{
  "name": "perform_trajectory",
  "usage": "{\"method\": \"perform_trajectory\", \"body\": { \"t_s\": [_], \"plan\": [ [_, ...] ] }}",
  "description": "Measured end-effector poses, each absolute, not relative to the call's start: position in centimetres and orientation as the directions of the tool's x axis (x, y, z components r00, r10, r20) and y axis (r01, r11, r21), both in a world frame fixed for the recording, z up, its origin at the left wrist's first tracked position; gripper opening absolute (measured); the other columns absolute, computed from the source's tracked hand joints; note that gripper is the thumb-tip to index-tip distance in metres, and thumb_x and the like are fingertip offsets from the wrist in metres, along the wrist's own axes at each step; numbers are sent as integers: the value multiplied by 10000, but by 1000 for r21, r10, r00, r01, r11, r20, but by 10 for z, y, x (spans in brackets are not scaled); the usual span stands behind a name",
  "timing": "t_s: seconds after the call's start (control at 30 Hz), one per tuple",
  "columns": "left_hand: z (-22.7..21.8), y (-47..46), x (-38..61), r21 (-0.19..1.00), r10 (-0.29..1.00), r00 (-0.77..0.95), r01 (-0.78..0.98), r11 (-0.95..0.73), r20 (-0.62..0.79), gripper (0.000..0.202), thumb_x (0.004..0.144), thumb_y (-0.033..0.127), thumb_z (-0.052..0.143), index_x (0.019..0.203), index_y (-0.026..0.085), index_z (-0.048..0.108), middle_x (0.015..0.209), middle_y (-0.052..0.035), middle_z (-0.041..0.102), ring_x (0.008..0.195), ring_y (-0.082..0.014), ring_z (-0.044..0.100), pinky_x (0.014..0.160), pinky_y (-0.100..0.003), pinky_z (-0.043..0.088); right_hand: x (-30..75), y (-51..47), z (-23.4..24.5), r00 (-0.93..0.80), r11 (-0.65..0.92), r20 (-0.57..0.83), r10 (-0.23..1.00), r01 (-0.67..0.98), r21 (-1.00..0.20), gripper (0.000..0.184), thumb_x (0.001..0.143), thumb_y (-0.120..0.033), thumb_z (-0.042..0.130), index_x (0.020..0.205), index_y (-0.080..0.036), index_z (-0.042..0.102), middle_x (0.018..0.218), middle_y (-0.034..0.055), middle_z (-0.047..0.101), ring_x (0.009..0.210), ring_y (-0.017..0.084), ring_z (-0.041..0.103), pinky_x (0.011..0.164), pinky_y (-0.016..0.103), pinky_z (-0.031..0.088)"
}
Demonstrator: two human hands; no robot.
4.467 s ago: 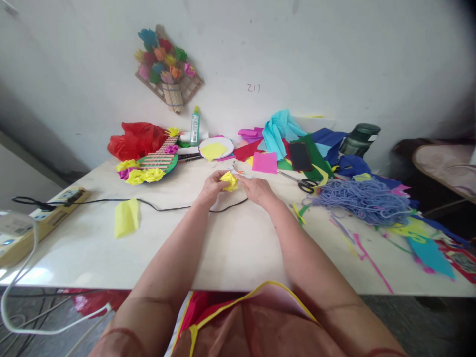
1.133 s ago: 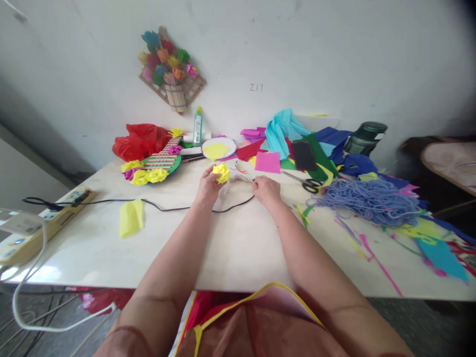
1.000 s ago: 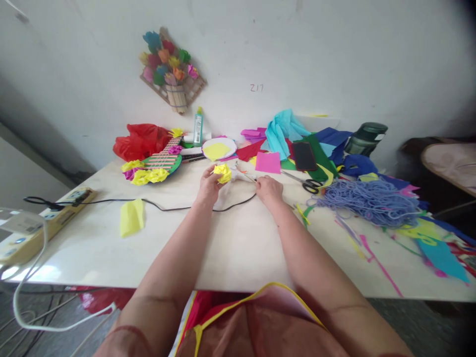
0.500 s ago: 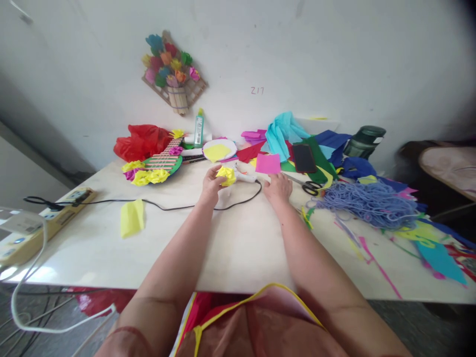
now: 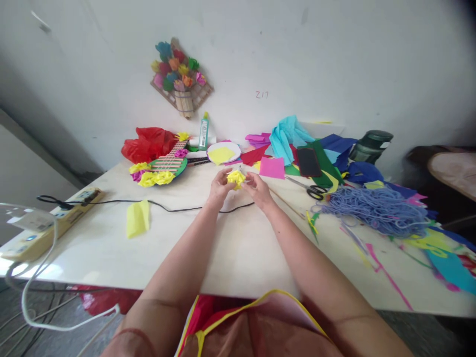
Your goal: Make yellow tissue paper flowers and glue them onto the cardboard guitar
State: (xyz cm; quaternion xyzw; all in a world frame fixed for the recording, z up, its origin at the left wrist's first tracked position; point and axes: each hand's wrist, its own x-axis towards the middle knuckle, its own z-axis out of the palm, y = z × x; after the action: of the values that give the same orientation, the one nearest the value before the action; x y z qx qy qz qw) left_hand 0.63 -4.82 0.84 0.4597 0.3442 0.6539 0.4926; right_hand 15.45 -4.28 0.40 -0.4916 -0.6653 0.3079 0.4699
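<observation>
Between my two hands, above the middle of the table, is a yellow crepe-paper flower (image 5: 236, 179). My left hand (image 5: 220, 189) is closed on its left side, thumb in front. The fingers of my right hand (image 5: 258, 191) pinch its right edge. Behind the hands lies the white glue gun, now mostly hidden, and its black cord (image 5: 174, 210) runs left. A thin stick (image 5: 286, 203) is on the table just right of my right hand. Further left rests a folded yellow paper piece (image 5: 138, 219).
A flower-trimmed guitar-shaped craft (image 5: 169, 166) and glue bottle (image 5: 204, 131) stand at the back. Scissors (image 5: 316, 192), a phone (image 5: 308, 162), a pink paper square (image 5: 272, 167) and a blue cord heap (image 5: 379, 210) lie right. A power strip (image 5: 63, 223) is left.
My right hand has moved left from beside the glue gun's cord end to the yellow flower and taken hold of it. The flower has shifted slightly right, and the whole view has shifted a little.
</observation>
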Motion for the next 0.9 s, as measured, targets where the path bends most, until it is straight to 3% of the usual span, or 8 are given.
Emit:
{"method": "perform_trajectory", "body": {
  "t_s": [0.13,0.3,0.53,0.7,0.83,0.9],
  "plan": [
    [8,-48,8,902,960,-152,-333,-273,234,588,501,162,737,1072,200,599,813,-16,667,750,-193,635,668,-295,494,144,-37,6,-87,228,215,973,195,-954,597,751,-302,645,1321,-186,506,1186,106,665,944,173,653,837,308,518],
    [8,-44,11,898,955,-236,-357,-258,181,580,507,137,716,1066,202,578,834,-15,654,783,-199,635,723,-326,504,133,-32,16,-113,154,140,984,121,-981,645,728,-263,626,1344,-145,475,1151,121,660,943,175,651,811,301,517],
    [17,-42,5,919,955,-264,-326,-220,135,594,480,157,689,1058,184,553,766,3,627,744,-183,610,739,-330,481,116,-25,21,-80,73,75,994,-21,-997,527,686,-267,625,1204,-198,557,994,31,660,853,160,640,690,265,525],
    [17,-51,-8,933,975,-194,-320,-164,105,607,508,190,684,1103,176,565,848,-26,648,787,-196,619,750,-346,493,103,-26,22,-59,66,72,996,-89,-994,475,637,-284,619,1104,-198,599,970,24,662,824,165,629,613,246,507],
    [14,-45,-26,903,960,-279,-408,-136,19,438,629,208,650,1064,200,601,1057,-71,659,880,-197,628,762,-340,519,92,-23,22,-59,48,51,997,-54,-997,497,646,-267,593,1136,-180,598,1007,48,674,817,166,639,597,243,504],
    [14,-38,-39,852,917,-390,-506,-134,-87,319,693,215,647,1005,192,586,1027,-78,659,836,-178,629,762,-325,528,85,-19,20,-67,36,36,997,0,-999,510,658,-254,584,1162,-175,598,1032,58,678,809,162,645,592,239,502]
  ]
}}
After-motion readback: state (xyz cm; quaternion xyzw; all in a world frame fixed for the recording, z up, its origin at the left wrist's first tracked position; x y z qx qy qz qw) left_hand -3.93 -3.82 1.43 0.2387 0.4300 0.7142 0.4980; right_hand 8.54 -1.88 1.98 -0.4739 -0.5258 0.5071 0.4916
